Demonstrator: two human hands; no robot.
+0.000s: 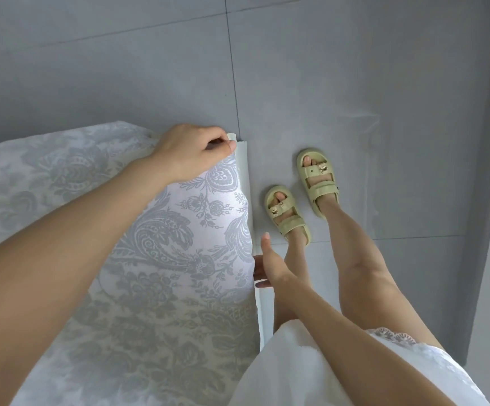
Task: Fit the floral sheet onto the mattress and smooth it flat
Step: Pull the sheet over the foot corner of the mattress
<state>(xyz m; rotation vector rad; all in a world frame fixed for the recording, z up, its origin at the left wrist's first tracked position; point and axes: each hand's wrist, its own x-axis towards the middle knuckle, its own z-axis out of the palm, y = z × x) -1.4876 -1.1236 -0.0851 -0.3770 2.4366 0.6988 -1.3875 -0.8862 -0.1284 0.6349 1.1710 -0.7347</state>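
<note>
left hand (190, 151) pinches sheet (176, 235), right hand (270, 267) outstretched

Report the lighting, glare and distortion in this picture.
Head view: soft, even light, faint shadows; a washed-out bright patch on the floral sheet near its edge; a pale sheen on the floor tiles; wide-angle distortion bows the grout line.

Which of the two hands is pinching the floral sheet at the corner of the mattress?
The left hand, at the far corner: its fingers curl on the edge of the floral sheet. The right hand lies nearer, beside the mattress edge, with thumb straight.
</note>
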